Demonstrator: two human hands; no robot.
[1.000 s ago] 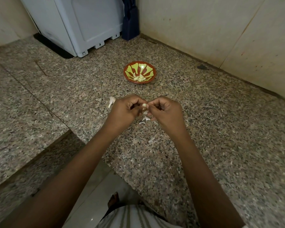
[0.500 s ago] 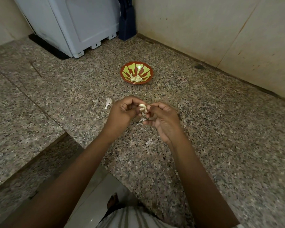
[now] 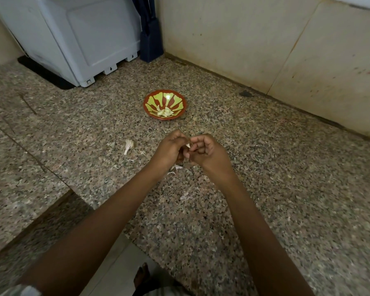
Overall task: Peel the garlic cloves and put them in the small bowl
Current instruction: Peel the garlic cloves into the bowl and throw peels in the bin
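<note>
My left hand [image 3: 169,149] and my right hand [image 3: 207,151] meet above the granite counter, fingers curled, pinching one garlic clove [image 3: 188,145] between them; only its pale tip shows. The small red bowl [image 3: 181,102] with a yellow-green pattern sits just beyond my hands and holds several peeled cloves [image 3: 165,112]. An unpeeled clove [image 3: 128,145] lies on the counter to the left of my left hand. Bits of papery skin [image 3: 176,167] lie under my hands.
A grey-white appliance [image 3: 77,37] stands at the back left on a black mat, with a dark blue object [image 3: 151,42] beside it in the corner. A tiled wall [image 3: 265,39] runs along the right. The counter edge drops off at the near left [image 3: 73,193].
The clove, plainly visible between my fingers half a second ago, is now mostly covered by both hands, which have closed in tighter. The view has shifted slightly.
</note>
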